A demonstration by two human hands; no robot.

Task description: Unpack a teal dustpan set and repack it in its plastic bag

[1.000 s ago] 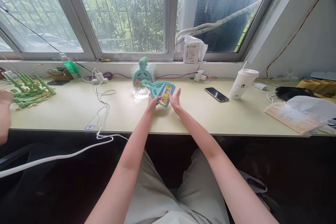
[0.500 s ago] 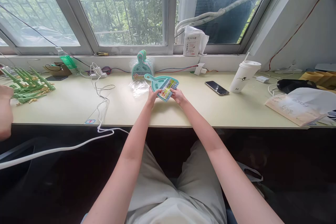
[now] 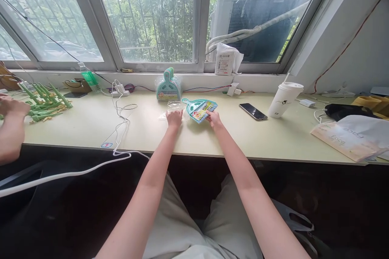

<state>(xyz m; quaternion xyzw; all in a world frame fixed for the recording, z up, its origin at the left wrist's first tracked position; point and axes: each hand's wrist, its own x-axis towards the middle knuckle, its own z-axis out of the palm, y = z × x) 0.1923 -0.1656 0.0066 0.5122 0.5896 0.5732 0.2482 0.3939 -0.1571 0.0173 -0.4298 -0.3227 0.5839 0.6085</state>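
Item: teal toy dustpan (image 3: 199, 109) with a colourful card label, lying flat on the pale desk (image 3: 91, 125). My right hand (image 3: 214, 119) grips its near right corner, fingers closed on the edge; the handle points away to the left of that grip.

Item: clear plastic wrapper (image 3: 170, 112), just left of the dustpan. My left hand (image 3: 174, 117) rests on it, fingers loosely spread and pressing down, closed on nothing.

Beyond my hands, against the sill: a stack of matching dustpans (image 3: 169, 85) standing upright in clear wrap.

Right of my right hand: a black phone (image 3: 253, 111), then a white lidded cup (image 3: 284, 99), well apart from the grip. Farther right, a white bag (image 3: 352, 135).

Left of my left hand: a white cable (image 3: 120, 117) trailing off the desk edge; far left, green plastic pieces (image 3: 45, 99) and another person's hand (image 3: 12, 107).
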